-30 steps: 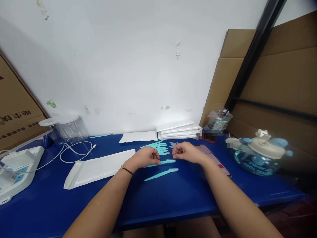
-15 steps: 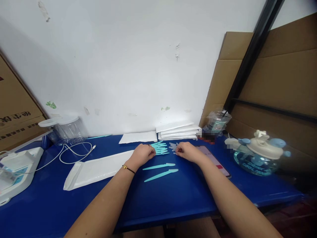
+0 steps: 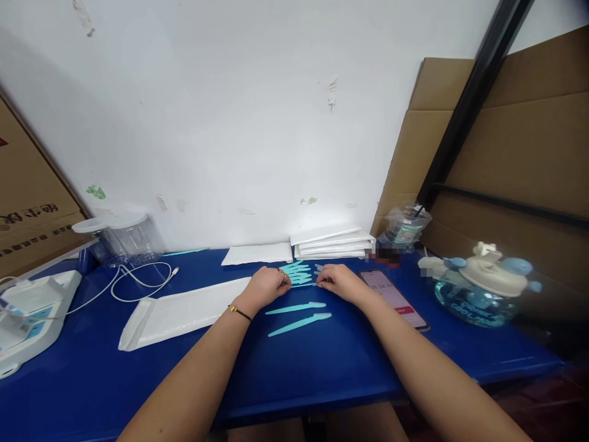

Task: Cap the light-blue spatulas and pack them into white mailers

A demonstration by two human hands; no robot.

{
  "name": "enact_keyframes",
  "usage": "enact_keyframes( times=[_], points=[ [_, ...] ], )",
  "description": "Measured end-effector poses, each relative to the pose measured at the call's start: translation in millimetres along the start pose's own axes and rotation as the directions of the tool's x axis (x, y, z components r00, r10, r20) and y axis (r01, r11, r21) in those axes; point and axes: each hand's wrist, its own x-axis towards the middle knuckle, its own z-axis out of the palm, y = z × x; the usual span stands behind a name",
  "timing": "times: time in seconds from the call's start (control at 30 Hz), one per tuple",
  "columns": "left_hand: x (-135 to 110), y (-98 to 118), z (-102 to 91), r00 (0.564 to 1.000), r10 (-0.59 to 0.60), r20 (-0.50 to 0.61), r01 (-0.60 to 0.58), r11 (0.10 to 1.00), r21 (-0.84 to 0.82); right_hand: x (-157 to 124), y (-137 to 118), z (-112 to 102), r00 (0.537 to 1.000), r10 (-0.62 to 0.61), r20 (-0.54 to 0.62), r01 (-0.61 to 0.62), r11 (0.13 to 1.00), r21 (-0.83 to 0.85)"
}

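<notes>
A teal eyebrow razor (image 3: 304, 285) spans the gap between my two hands. My left hand (image 3: 267, 286) is closed on its left end. At its right end, my right hand (image 3: 339, 283) has thumb and fingers pinched together, seemingly round a small clear cap that the fingertips mostly hide. Just behind lies a fanned pile of teal razors (image 3: 294, 270). Several clear blade caps (image 3: 318, 268) lie beside that pile, partly behind my right hand. Nearer me, two more razors (image 3: 295, 308) (image 3: 299, 324) rest on the blue table, side by side.
A white padded mailer (image 3: 184, 312) lies at left, with more mailers (image 3: 334, 243) stacked by the wall. A lit phone (image 3: 391, 298) and a water bottle (image 3: 483, 288) are at right. A cable (image 3: 138, 299), clear jars (image 3: 129, 239) and a power strip (image 3: 50, 325) stand at left.
My right hand has moved left and slightly nearer, from the clear caps to the end of the razor in my left hand. My left hand stays nearly in place.
</notes>
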Motion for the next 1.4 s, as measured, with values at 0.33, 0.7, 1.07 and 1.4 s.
enact_keyframes(
  times=[0.33,0.7,1.07,1.4],
  points=[
    [-3,6,-6.4,0.991,0.009,0.137,0.021,0.977,-0.211,-4,-6,-5,0.996,-0.054,0.075,0.042,0.986,0.161],
    [-3,-8,-1.1,0.992,-0.126,-0.008,0.126,0.992,-0.031,-13,25,-21,0.977,0.210,-0.043,-0.211,0.977,-0.034],
    [-1,-9,2.5,1.000,-0.024,0.008,0.025,0.995,-0.092,-6,15,-3,0.994,0.106,0.000,-0.105,0.991,0.082],
    [2,-1,2.8,0.998,-0.041,0.049,0.050,0.980,-0.192,1,-2,6,0.999,0.046,-0.003,-0.045,0.987,0.154]
  ],
)
